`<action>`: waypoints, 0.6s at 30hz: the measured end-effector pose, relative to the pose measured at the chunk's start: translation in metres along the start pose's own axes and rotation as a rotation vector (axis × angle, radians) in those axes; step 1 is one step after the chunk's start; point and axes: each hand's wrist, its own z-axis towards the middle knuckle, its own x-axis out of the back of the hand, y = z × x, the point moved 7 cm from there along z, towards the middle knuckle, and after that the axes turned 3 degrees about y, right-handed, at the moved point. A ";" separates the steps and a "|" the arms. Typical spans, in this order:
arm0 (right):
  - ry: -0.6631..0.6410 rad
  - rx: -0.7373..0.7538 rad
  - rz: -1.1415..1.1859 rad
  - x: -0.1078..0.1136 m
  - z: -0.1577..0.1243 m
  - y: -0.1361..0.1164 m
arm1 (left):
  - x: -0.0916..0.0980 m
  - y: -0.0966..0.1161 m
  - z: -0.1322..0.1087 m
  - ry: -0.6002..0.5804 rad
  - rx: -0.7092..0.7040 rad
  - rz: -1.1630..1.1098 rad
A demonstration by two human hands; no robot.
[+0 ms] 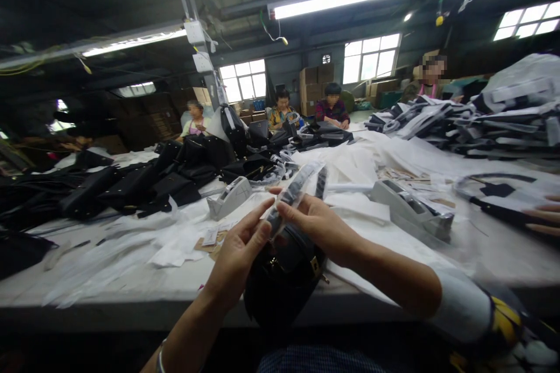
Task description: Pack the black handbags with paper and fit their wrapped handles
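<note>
A black handbag (284,280) with gold-coloured fittings stands at the table's front edge, right below my hands. Its strap (294,189), covered in clear plastic wrap, slants upward between them. My left hand (242,245) pinches the strap's lower end between thumb and fingers. Just above, my right hand (321,222) grips the same wrapped strap, thumb on top. Part of the bag is hidden behind my hands and wrists. Grey tape dispensers stand on either side, one to the left (230,197) and a larger one to the right (411,210).
Black handbags (153,180) are heaped along the left. White sheets (350,157) spread over the table (175,288). Wrapped straps (481,125) pile up at the far right. Another person's hand (546,215) reaches in from the right edge. Several people sit across the table.
</note>
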 end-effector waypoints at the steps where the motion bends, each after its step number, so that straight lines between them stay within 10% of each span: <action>1: -0.003 0.017 -0.005 0.004 0.001 -0.001 | 0.000 0.001 0.000 0.011 0.000 0.028; 9: 0.571 0.381 -0.524 0.108 0.004 -0.008 | 0.018 -0.006 -0.002 0.191 -0.016 -0.073; 18: 0.541 0.196 -0.904 0.125 0.031 0.025 | 0.025 0.008 -0.020 0.265 -0.148 0.355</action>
